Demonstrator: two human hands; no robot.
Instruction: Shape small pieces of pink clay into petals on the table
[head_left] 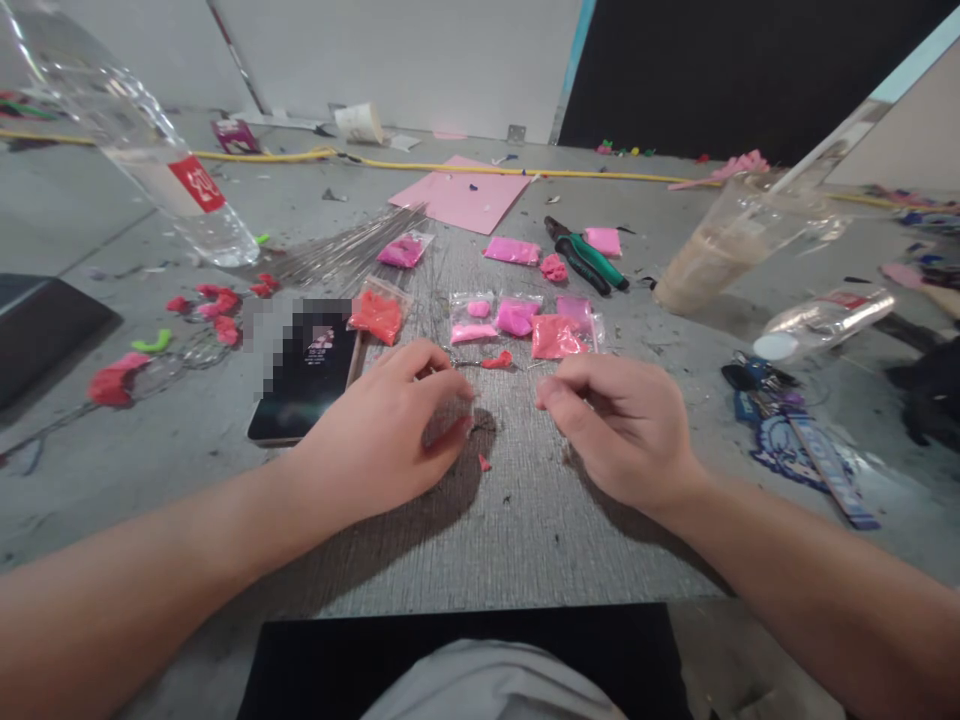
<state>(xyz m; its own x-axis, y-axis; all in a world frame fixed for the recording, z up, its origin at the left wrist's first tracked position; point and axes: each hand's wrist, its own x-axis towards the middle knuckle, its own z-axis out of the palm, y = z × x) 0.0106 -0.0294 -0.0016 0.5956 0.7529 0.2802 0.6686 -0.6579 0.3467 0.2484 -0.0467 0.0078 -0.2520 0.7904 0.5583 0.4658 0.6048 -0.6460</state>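
My left hand [397, 430] rests at the table's middle, beside a phone [307, 385]. Its fingers are curled with a gap to the thumb, and nothing shows between them. Opposite it, my right hand [626, 420] is closed, thumb pressed to the curled forefinger; whatever is in the pinch is hidden or too small to name. Just beyond and between the hands lies a small red clay piece [497, 360] on a thin wire. A tiny red scrap [484, 463] is on the table between them. Past the hands are small bags of clay, including a red bag [555, 336] and a pink bag [517, 316].
Green-handled pliers [589, 258], a wire bundle [345, 245] and pink paper [465, 195] lie farther back. A large water bottle [172, 180] stands left; a drink cup [720, 245], small bottle [825, 320] and keys [757, 385] are right. Red clay shapes [116, 380] lie left.
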